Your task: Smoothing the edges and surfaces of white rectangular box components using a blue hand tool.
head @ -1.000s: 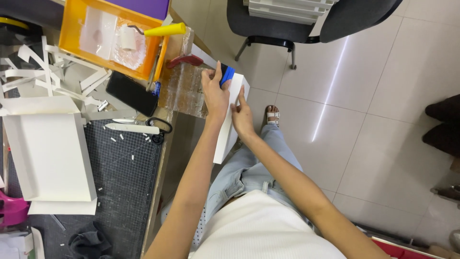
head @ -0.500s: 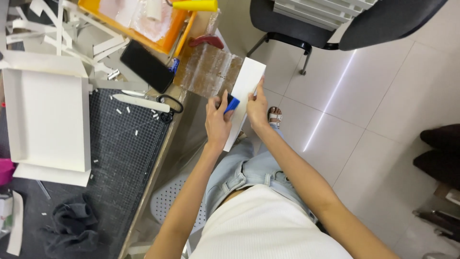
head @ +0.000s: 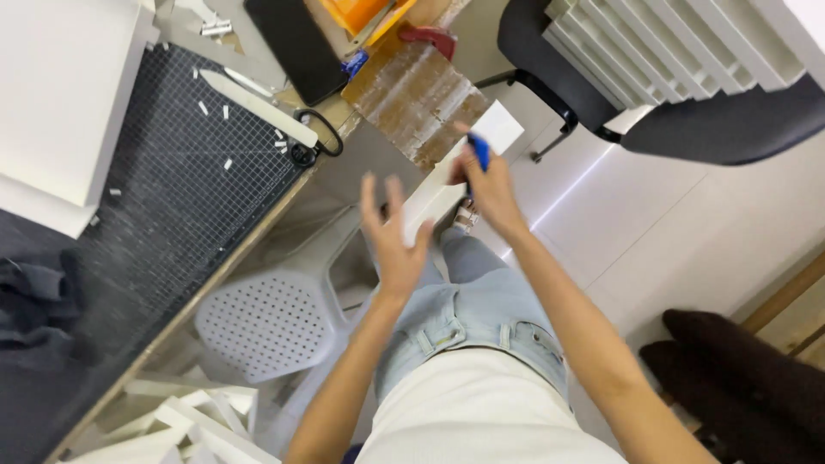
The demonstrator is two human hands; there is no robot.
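The white foam board strip [head: 447,176], long, flat and plain, slants over the person's lap. The right hand [head: 485,176] grips it along with a blue cutter [head: 479,152]; the left hand [head: 394,236], at seven o'clock, is spread open. The black cutting mat [head: 172,189] lies at nine o'clock.

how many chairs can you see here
2. A white perforated plastic chair stands below the desk edge, left of the person's left hand. A black office chair, stacked with white strips, is at top right beyond the right hand. Others may be hidden outside the frame.
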